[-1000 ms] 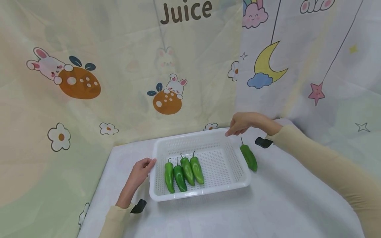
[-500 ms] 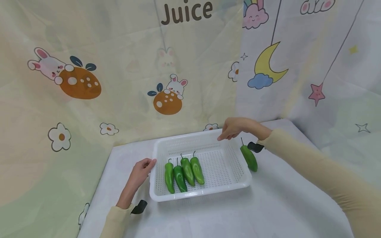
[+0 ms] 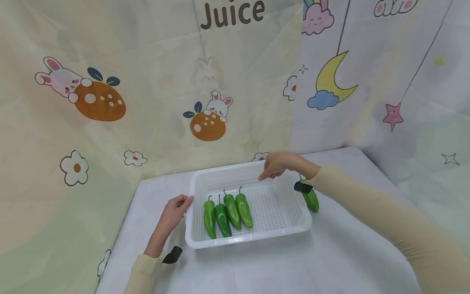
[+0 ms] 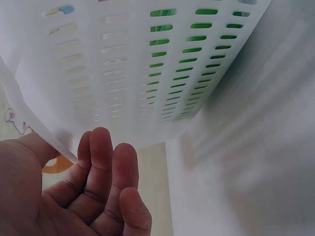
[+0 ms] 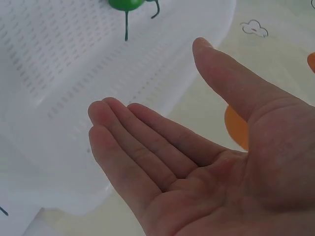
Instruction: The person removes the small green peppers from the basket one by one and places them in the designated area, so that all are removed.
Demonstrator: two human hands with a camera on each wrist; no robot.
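Note:
A white plastic basket (image 3: pixel 273 204) with slotted walls stands on the table. Several green peppers (image 3: pixel 232 212) lie side by side in its left half. My left hand (image 3: pixel 175 210) holds the basket's left rim, thumb over the rim and fingers under it; the left wrist view shows the fingers (image 4: pixel 101 157) below the rim. Above the basket's back right part is my right hand (image 3: pixel 275 165). Its palm (image 5: pixel 211 191) holds nothing, and the thumb stands apart from the fingers. Outside the basket's right wall lies one more green pepper (image 3: pixel 312 201), partly hidden by the right wrist's black camera.
A white cloth covers the table (image 3: pixel 249 269). Cloth curtains with printed rabbits and a moon (image 3: pixel 334 77) hang close behind the basket. Black cameras (image 3: pixel 172 255) sit at both wrists.
My right hand has moved left and slightly toward me, from the basket's back right corner to above its inside. The left hand, basket and peppers stay in place.

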